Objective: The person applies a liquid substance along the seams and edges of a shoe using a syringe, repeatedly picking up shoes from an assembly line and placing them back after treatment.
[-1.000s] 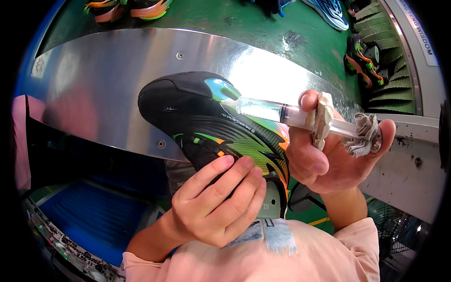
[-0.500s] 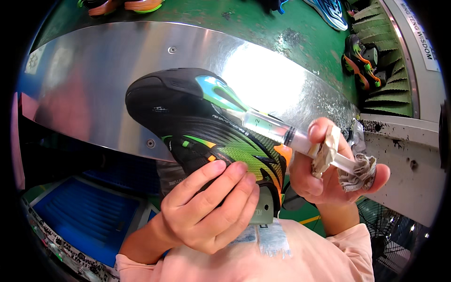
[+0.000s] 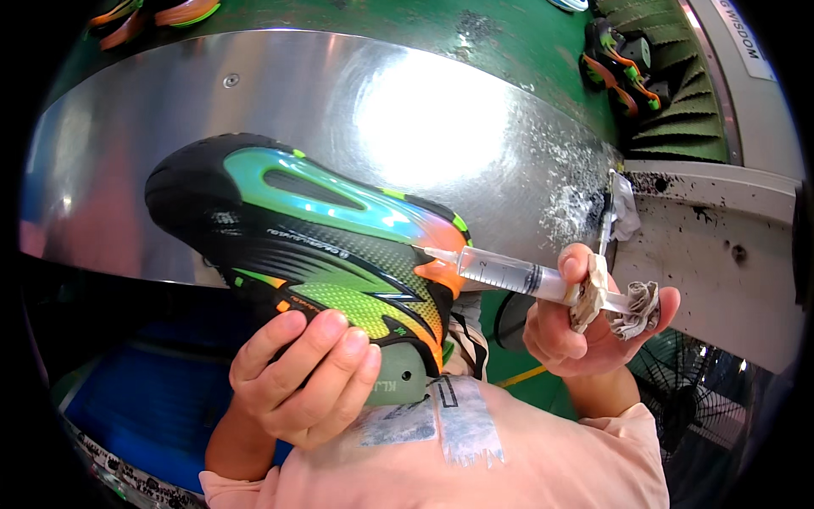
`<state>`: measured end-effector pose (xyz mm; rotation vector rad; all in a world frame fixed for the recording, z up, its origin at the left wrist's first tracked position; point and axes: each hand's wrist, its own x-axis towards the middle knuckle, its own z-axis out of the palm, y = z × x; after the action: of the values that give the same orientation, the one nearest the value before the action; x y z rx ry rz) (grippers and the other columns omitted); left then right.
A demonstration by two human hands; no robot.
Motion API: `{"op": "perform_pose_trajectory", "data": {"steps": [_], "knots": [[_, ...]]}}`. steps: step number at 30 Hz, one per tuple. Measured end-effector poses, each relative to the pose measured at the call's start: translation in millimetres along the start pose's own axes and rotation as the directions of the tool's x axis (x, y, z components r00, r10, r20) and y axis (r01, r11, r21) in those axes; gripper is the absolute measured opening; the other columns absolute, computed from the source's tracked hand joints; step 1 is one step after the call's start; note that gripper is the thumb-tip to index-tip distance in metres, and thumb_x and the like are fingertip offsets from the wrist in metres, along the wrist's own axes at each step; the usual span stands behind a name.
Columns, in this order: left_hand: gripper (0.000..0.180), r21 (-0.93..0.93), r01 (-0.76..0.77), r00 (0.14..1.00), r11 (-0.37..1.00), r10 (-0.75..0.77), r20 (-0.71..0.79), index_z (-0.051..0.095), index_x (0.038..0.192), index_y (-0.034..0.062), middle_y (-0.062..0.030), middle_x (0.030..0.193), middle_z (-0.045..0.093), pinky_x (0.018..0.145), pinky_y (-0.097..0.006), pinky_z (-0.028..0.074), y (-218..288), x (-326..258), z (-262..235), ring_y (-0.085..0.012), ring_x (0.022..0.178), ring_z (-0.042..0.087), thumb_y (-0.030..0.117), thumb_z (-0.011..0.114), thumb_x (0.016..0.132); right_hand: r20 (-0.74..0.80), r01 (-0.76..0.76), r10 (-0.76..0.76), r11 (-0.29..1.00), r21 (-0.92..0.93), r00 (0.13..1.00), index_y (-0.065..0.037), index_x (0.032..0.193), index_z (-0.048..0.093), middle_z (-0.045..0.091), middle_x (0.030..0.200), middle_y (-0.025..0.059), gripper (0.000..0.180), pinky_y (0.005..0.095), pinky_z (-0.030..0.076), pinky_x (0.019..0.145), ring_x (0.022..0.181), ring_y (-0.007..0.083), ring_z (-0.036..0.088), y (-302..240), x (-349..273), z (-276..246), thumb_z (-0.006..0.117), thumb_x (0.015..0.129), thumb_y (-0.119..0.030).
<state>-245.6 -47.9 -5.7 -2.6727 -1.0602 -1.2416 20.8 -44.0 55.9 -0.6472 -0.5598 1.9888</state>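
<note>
A black, lime-green and orange sports shoe on a grey-green shoe last is tipped on its side, its toe to the left and its sole partly showing. My left hand grips it along the opening, fingers closed over the upper. In my right hand is a clear syringe, held between thumb and fingers. Its tip meets the shoe near the orange heel end, by the edge where sole and upper join. Crumpled wrapping covers the syringe's flange and plunger end. How much liquid is inside I cannot tell.
Beneath the shoe runs a shiny metal ledge, bordering a green conveyor belt. More shoes lie by green flaps at the far right. A fan stands lower right; a blue crate-like surface is lower left.
The shoe has shifted left and rolled so more of its sole shows. The syringe tip now sits nearer the heel rather than midway along the sole edge. Both hands keep their hold.
</note>
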Motion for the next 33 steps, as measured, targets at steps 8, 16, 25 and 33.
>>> {"op": "perform_pose_trajectory", "data": {"steps": [8,16,25,33], "knots": [[0.013,0.0,-0.044,0.999,0.999,0.044,-0.029,0.067,0.091,0.0138,0.0018,0.096,0.063,0.092,-0.035,0.046,-4,-7,2,-0.0168,0.097,0.062,0.01,0.059,0.081,0.045,-0.02,0.031,0.975,-0.221,0.998,0.006,0.121,0.034,0.048,0.07,0.0046,0.113,0.0186,0.031,0.05,0.058,0.0075,0.042,-20,0,20,0.044,0.061,-0.089],[0.014,-0.049,-0.121,0.991,0.992,0.117,-0.066,0.066,0.092,0.0073,-0.0059,0.098,0.063,0.092,-0.042,0.047,-6,-11,8,-0.0245,0.099,0.062,0.005,0.06,0.08,-0.434,-0.438,0.256,0.806,-0.397,0.864,0.008,0.118,0.043,0.054,0.082,0.0077,0.065,0.0224,0.04,0.057,0.063,0.0123,0.051,-41,9,83,0.066,0.081,-0.04],[0.015,-0.078,-0.152,0.988,0.985,0.15,-0.023,0.067,0.092,0.0056,-0.0072,0.1,0.063,0.092,-0.044,0.046,-6,-12,3,-0.0269,0.1,0.061,0.005,0.06,0.079,-0.688,-0.707,0.236,0.434,-0.558,0.687,0.011,0.109,0.039,0.054,0.073,0.0094,0.107,0.0243,0.044,0.049,0.056,0.0154,0.056,-51,54,134,0.062,0.056,-0.079],[0.014,-0.129,-0.123,0.992,0.984,0.121,-0.028,0.067,0.092,0.007,-0.0056,0.1,0.064,0.091,-0.041,0.047,-2,-8,-1,-0.025,0.1,0.061,0.007,0.061,0.08,-0.512,-0.531,0.209,0.558,-0.637,0.833,0.012,0.107,0.04,0.054,0.068,0.0086,0.079,0.0232,0.043,0.045,0.05,0.0138,0.054,-50,47,126,0.068,0.07,-0.052]]}}
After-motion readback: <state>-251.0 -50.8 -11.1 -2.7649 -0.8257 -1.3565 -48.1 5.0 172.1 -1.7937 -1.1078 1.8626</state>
